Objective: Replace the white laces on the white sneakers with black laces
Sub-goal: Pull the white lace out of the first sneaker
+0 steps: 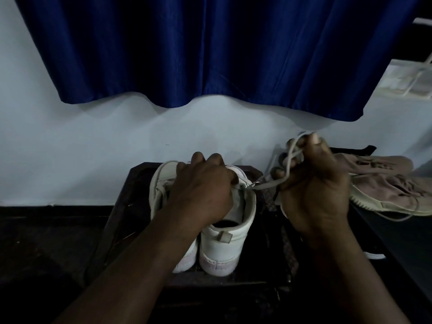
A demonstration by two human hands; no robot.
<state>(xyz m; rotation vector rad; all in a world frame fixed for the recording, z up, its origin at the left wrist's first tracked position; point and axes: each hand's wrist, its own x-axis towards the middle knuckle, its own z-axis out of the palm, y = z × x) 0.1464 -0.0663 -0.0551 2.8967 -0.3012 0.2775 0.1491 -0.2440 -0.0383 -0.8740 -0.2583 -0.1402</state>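
The white sneakers point(163, 183) stand side by side, heels toward the person, on a dark tray point(131, 183). The step in hand looks to be drawing the white lace point(268, 183) out of the right-side sneaker point(224, 249). The left hand point(201, 185) lies over that shoe's throat, its fingers curled down over the front and clamping it in place. The right hand point(313, 183) is clenched round the lace, with loops bunched among its fingers point(284, 157), and the strand runs taut from an upper eyelet across to it. To do this well, the left hand should hold the upper firmly beside the eyelet in use, so that the shoe does not tip or slide against its neighbour. The pull should follow the line of the eyelet, one crossing at a time, and the gathered slack should be let go before it knots. A dark patterned strip beside the shoe may be a black lace, though the light is too dim to tell. Beige shoes point(385, 188) lie to the right, apart from the work.
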